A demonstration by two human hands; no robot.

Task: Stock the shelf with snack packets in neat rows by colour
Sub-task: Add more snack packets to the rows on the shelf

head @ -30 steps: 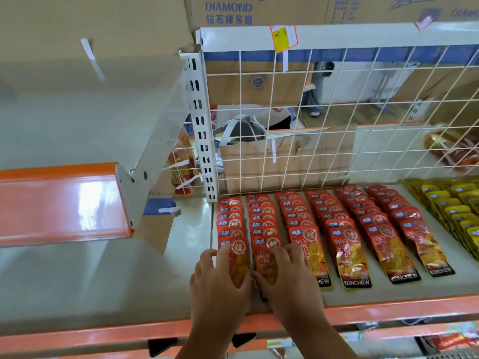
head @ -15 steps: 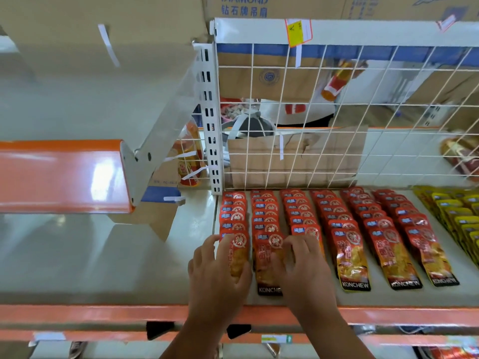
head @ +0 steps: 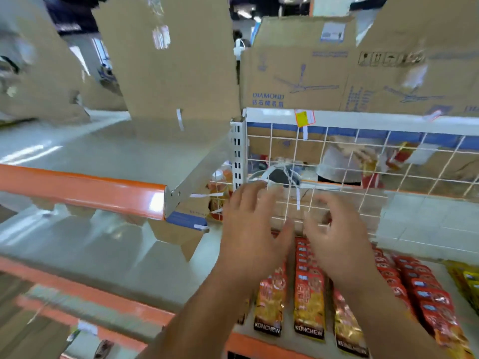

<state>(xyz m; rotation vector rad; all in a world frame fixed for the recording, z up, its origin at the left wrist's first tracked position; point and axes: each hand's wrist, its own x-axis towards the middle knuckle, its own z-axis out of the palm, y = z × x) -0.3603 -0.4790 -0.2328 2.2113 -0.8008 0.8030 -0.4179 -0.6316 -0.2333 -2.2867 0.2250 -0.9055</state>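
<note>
Rows of red snack packets (head: 308, 296) lie overlapping on the grey shelf (head: 145, 268), with yellow packets (head: 466, 283) at the far right. My left hand (head: 254, 229) and my right hand (head: 334, 237) hover side by side above the back of the left red rows, fingers spread and relaxed, holding nothing. My forearms hide parts of the rows below them. The picture is blurred by motion.
A white wire grid (head: 363, 177) backs the shelf. An orange-edged upper shelf (head: 85, 190) juts out at the left. Cardboard boxes (head: 311, 68) stand on top. The shelf's orange front rail (head: 248, 343) runs below the packets.
Both hands have lifted off the front red packets and now hover higher, toward the back. The camera has tilted up and shifted left.
</note>
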